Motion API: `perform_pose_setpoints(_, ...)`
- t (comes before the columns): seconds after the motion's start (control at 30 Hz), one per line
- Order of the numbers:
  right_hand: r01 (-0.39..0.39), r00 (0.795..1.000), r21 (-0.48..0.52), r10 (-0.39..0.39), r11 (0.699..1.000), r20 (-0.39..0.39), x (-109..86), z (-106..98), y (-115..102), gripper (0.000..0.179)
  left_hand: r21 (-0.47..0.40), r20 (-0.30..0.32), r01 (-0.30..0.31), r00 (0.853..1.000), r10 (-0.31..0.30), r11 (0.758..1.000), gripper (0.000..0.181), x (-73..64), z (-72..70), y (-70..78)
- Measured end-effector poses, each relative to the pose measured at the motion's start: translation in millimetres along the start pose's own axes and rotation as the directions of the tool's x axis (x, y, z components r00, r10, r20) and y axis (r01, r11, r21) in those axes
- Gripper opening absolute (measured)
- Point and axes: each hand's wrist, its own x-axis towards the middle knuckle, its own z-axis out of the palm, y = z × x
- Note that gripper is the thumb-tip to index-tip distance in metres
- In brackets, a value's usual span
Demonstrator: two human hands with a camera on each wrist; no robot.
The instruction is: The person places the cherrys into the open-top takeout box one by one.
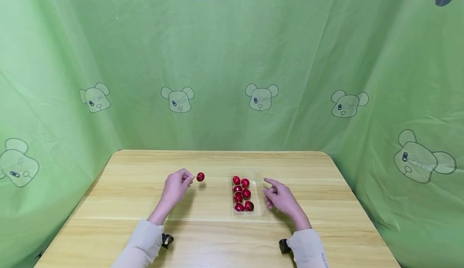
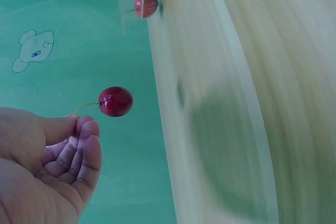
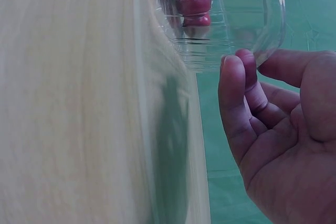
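My left hand (image 1: 176, 186) pinches a red cherry (image 2: 116, 102) by its thin green stem (image 2: 86, 104) between thumb and fingertips. The cherry hangs just past the fingertips, above the table, left of a clear plastic tray (image 1: 259, 203). My right hand (image 1: 282, 197) is at the tray's right side. Its thumb and fingertips pinch the tray's rim (image 3: 281, 30) in the right wrist view. Several red cherries (image 1: 246, 194) lie in two uneven columns along the left half of the tray, and no cherries show in its right half.
The wooden table (image 1: 203, 235) has rounded far corners. A green curtain (image 1: 217, 58) printed with bear heads hangs behind it and along both sides. Dark wrist devices (image 1: 167, 240) sit at the cuffs of both pale sleeves (image 1: 139, 239).
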Motion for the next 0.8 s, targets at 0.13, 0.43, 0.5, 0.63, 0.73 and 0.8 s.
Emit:
perform_pose_setpoints(0.13,-0.002,1.000,0.005,0.002,1.000,0.003,0.1,0,1,0.054,-0.039,0.019,0.009,1.000,-0.008,0.999,0.010,-0.7,1.5,5.8)
perform_pose_setpoints(0.43,-0.004,1.000,0.010,0.004,1.000,0.005,0.4,-1,1,0.055,-0.087,0.029,-0.030,0.999,0.033,0.996,0.009,-2.5,8.1,16.7)
perform_pose_setpoints(0.5,-0.003,1.000,0.011,0.003,1.000,0.004,0.5,-1,1,0.054,-0.093,0.029,-0.037,0.999,0.040,0.995,0.009,-2.4,10.9,18.5)
perform_pose_setpoints(0.63,-0.001,1.000,0.009,0.001,1.000,0.002,0.5,-1,0,0.054,-0.103,0.040,-0.058,0.997,0.062,0.993,0.009,-2.8,18.1,22.9)
perform_pose_setpoints(0.73,-0.003,1.000,0.010,0.003,1.000,0.006,0.5,-1,0,0.054,-0.112,0.054,-0.064,0.996,0.071,0.992,0.009,-3.0,23.5,27.4)
perform_pose_setpoints(0.8,-0.005,1.000,0.012,0.005,1.000,0.009,0.3,-1,1,0.054,-0.118,0.060,-0.069,0.995,0.077,0.991,0.009,-3.3,26.7,30.7)
